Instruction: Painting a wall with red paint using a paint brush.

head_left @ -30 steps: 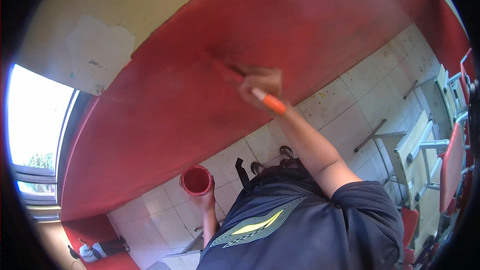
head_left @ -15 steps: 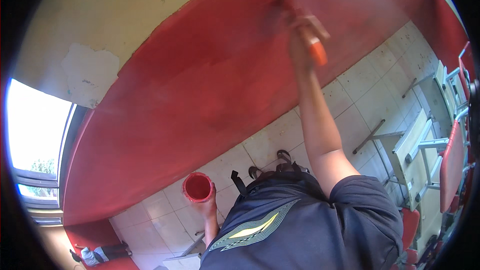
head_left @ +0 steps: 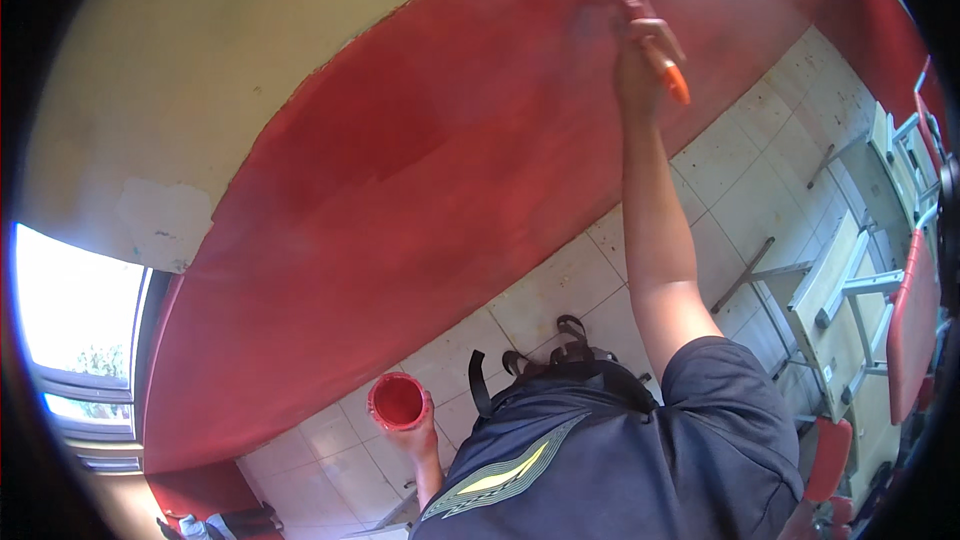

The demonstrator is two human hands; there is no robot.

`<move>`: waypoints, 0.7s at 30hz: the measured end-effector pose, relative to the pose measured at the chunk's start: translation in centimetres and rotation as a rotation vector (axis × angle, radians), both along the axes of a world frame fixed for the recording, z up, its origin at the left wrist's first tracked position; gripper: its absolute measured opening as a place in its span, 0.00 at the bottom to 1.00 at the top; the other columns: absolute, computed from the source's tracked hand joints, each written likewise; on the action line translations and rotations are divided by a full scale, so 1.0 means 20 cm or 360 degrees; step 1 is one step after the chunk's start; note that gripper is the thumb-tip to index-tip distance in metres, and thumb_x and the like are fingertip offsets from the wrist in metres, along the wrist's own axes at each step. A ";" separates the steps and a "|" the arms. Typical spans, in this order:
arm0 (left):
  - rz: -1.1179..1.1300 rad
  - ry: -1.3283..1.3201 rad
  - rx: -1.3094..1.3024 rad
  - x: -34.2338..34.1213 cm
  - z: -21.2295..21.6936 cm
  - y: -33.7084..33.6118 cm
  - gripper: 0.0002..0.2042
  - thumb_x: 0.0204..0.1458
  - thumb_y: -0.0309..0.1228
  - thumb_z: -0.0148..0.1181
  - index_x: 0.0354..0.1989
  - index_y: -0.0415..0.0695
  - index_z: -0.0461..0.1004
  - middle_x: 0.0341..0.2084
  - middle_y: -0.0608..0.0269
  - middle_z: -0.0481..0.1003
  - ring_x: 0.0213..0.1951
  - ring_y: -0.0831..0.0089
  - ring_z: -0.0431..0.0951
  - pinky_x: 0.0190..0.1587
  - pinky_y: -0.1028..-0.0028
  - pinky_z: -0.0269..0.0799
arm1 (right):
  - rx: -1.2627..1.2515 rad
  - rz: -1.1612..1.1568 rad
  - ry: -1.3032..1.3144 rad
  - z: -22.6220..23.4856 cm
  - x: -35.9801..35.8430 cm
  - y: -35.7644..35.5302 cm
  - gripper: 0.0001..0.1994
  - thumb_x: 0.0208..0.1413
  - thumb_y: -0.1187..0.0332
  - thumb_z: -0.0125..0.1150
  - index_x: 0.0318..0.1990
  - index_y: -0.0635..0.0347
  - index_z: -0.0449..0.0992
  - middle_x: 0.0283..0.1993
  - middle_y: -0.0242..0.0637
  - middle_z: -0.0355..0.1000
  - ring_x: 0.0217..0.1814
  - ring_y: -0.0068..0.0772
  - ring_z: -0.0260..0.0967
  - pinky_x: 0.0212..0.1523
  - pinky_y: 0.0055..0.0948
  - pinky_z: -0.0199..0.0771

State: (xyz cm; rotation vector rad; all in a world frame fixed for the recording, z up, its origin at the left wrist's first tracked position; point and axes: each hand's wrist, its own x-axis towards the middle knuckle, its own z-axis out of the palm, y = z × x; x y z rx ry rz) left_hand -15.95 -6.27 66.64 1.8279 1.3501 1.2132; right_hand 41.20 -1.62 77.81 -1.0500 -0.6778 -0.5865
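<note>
From the cup (head_left: pixel 399 402) in the left hand (head_left: pixel 422 436), the window (head_left: pixel 80 310) lies left, the wall (head_left: pixel 400 210) ahead, the brush (head_left: pixel 674 80) in the right hand (head_left: pixel 648 37) ahead and rightward, the table (head_left: pixel 824 348) and chair (head_left: pixel 912 325) well right, the floor (head_left: pixel 555 285) below.

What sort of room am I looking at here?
Probably a classroom or similar shared indoor room, though I can't be certain. Pale desks and red chairs crowd the right side, and a tiled floor runs along the red-and-cream wall.

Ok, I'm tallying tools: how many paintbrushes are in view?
1: the orange-handled paintbrush in the right hand, in front of the red wall. Others could be hidden.
</note>
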 end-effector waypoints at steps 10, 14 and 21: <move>0.0038 0.0089 0.0065 0.15 0.07 -0.07 0.37 0.35 0.25 0.77 0.57 0.39 0.64 0.49 0.56 0.72 0.49 0.65 0.75 0.52 0.68 0.73 | -0.0143 0.0580 -0.0680 0.04 -0.55 0.18 0.05 0.38 0.78 0.60 0.22 0.56 0.75 0.34 0.38 0.79 0.30 0.34 0.78 0.26 0.29 0.75; -0.0023 0.0035 0.0081 0.19 0.06 -0.06 0.36 0.35 0.24 0.77 0.56 0.39 0.65 0.49 0.56 0.73 0.48 0.65 0.75 0.52 0.68 0.72 | -0.0280 0.1247 -0.0450 -0.07 -0.76 0.12 0.04 0.44 0.79 0.60 0.23 0.59 0.74 0.43 0.43 0.79 0.39 0.32 0.80 0.31 0.26 0.77; -0.0038 0.0184 0.0006 0.13 0.00 -0.06 0.37 0.36 0.20 0.75 0.57 0.40 0.62 0.50 0.58 0.70 0.50 0.68 0.73 0.54 0.68 0.71 | -0.0261 -0.0203 0.0428 -0.59 0.01 -0.05 0.07 0.61 0.69 0.58 0.33 0.64 0.72 0.33 0.37 0.71 0.36 0.34 0.68 0.40 0.37 0.67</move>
